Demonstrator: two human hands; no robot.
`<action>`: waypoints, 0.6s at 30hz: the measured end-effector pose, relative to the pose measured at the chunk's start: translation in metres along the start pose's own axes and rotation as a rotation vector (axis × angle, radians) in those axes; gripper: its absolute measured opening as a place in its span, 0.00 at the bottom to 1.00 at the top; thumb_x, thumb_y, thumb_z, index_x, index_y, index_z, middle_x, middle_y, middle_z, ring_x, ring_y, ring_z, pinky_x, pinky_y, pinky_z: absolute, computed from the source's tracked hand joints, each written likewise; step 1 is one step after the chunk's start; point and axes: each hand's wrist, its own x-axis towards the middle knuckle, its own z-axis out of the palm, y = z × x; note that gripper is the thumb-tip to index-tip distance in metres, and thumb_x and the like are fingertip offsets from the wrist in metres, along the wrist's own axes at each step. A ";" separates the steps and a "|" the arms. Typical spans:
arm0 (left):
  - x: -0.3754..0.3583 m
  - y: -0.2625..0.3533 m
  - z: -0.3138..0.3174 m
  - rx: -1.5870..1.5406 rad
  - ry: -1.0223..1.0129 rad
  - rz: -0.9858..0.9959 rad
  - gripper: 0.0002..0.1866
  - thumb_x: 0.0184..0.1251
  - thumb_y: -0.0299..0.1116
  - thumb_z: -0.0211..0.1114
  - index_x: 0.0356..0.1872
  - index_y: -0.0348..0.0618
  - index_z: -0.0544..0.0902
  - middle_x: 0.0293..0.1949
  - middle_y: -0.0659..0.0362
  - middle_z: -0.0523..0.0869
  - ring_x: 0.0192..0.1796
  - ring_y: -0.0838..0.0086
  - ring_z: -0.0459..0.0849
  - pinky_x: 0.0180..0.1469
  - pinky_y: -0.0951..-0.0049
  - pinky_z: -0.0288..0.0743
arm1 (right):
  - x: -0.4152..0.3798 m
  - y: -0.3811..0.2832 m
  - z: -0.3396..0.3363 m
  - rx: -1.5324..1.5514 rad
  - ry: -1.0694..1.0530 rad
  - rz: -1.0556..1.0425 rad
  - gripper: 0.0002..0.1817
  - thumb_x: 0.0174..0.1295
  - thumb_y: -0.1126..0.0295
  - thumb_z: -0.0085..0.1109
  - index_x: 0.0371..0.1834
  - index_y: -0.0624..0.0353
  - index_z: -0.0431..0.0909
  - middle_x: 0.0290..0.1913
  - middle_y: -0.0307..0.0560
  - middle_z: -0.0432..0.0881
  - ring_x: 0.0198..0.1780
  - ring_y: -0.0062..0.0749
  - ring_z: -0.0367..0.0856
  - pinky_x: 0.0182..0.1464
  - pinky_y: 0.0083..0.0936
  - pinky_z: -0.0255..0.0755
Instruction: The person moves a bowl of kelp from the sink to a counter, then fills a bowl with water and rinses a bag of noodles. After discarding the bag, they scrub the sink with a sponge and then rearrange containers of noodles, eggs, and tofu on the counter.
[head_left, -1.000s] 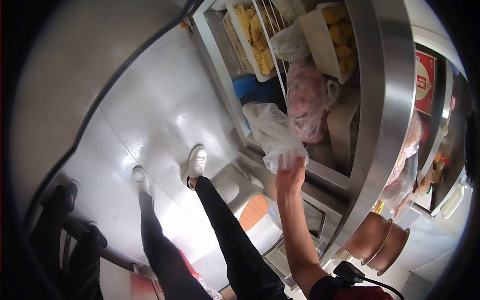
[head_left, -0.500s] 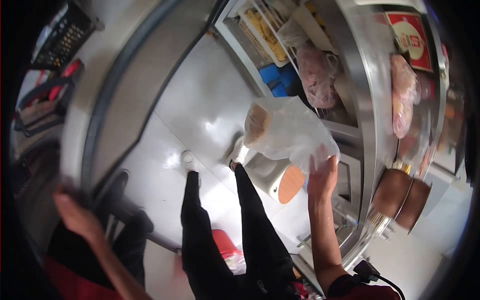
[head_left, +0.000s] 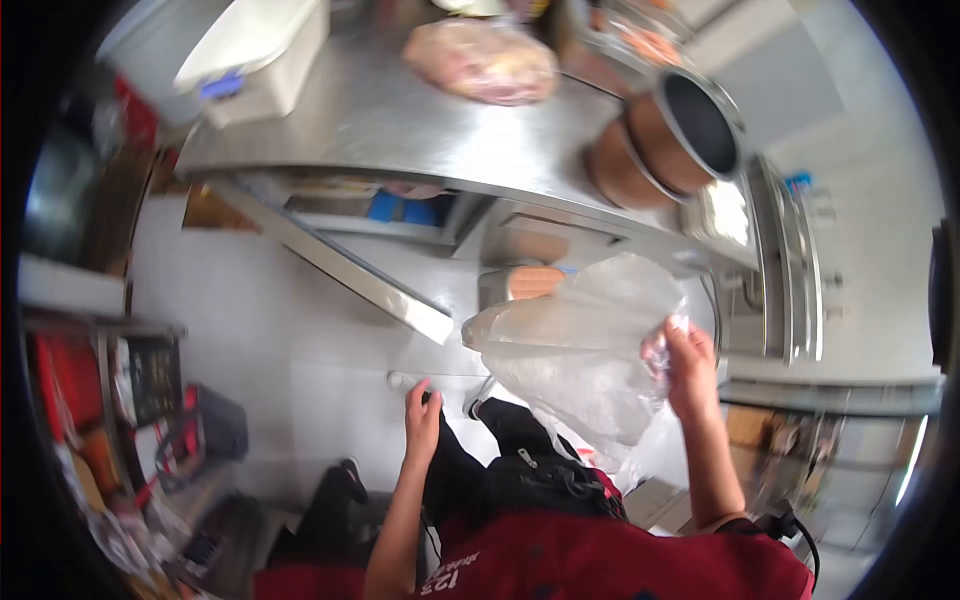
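Note:
A large translucent plastic bag (head_left: 590,340) hangs from my right hand (head_left: 688,365), whose fingers are closed round its bunched top. The bag's lower end stretches left, and what lies inside is hard to make out. My left hand (head_left: 422,430) is in front of my legs with thumb and fingers apart, holding nothing. Beyond it, the fridge door (head_left: 350,280) stands ajar below the steel counter (head_left: 400,150). Blue items (head_left: 402,208) show inside the fridge.
On the counter are a meat-filled clear bag (head_left: 482,62), a white bin (head_left: 260,60) and two brown pots (head_left: 655,140). A stool (head_left: 530,283) stands below the counter. Another person's dark-clad leg (head_left: 330,510) is at the lower left.
My view has turned and now takes in the counter top. My left hand has left the door edge, and the door is less widely open. The plastic bag stays in my right hand.

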 end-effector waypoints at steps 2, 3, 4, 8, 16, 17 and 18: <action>0.030 0.032 0.037 -0.175 -0.174 -0.113 0.25 0.59 0.46 0.45 0.52 0.39 0.62 0.53 0.54 0.64 0.57 0.67 0.59 0.57 0.69 0.50 | -0.029 -0.032 -0.050 0.013 0.021 -0.091 0.12 0.55 0.64 0.44 0.21 0.59 0.67 0.18 0.41 0.72 0.18 0.17 0.66 0.19 0.13 0.57; 0.045 0.047 0.059 -0.187 -0.270 -0.141 0.27 0.58 0.50 0.43 0.53 0.40 0.61 0.54 0.54 0.63 0.58 0.66 0.58 0.57 0.66 0.49 | -0.044 -0.044 -0.075 -0.003 0.028 -0.171 0.12 0.55 0.64 0.45 0.20 0.59 0.67 0.18 0.41 0.71 0.18 0.17 0.66 0.19 0.13 0.57; 0.060 0.065 0.085 -0.197 -0.364 -0.164 0.30 0.57 0.54 0.42 0.54 0.42 0.59 0.55 0.54 0.62 0.59 0.66 0.56 0.57 0.63 0.47 | -0.060 -0.056 -0.100 -0.016 0.001 -0.206 0.12 0.55 0.65 0.45 0.18 0.60 0.66 0.17 0.40 0.71 0.18 0.17 0.66 0.19 0.13 0.57; 0.074 0.160 0.218 -0.046 -0.865 -0.001 0.35 0.54 0.59 0.41 0.56 0.42 0.56 0.55 0.51 0.61 0.60 0.65 0.54 0.57 0.59 0.45 | -0.100 -0.096 -0.196 -0.006 -0.034 -0.361 0.12 0.53 0.66 0.47 0.15 0.60 0.67 0.15 0.39 0.69 0.18 0.17 0.65 0.20 0.14 0.57; -0.064 0.151 0.483 0.235 -1.698 -0.474 0.34 0.55 0.58 0.40 0.56 0.41 0.56 0.55 0.51 0.62 0.58 0.63 0.58 0.56 0.58 0.51 | -0.169 -0.133 -0.365 0.082 0.341 -0.533 0.08 0.52 0.69 0.48 0.24 0.63 0.71 0.25 0.40 0.73 0.25 0.20 0.70 0.30 0.15 0.63; -0.085 0.142 0.502 0.253 -1.745 -0.517 0.34 0.55 0.58 0.40 0.56 0.41 0.56 0.55 0.51 0.62 0.58 0.63 0.58 0.56 0.58 0.51 | -0.178 -0.133 -0.383 0.101 0.473 -0.552 0.08 0.52 0.70 0.48 0.27 0.65 0.71 0.29 0.42 0.74 0.28 0.23 0.71 0.32 0.17 0.64; -0.106 0.133 0.519 0.264 -1.786 -0.557 0.34 0.55 0.58 0.40 0.56 0.41 0.56 0.55 0.51 0.62 0.58 0.63 0.58 0.56 0.58 0.51 | -0.183 -0.131 -0.409 0.132 0.545 -0.587 0.09 0.52 0.71 0.47 0.29 0.66 0.71 0.31 0.44 0.74 0.31 0.26 0.71 0.33 0.19 0.65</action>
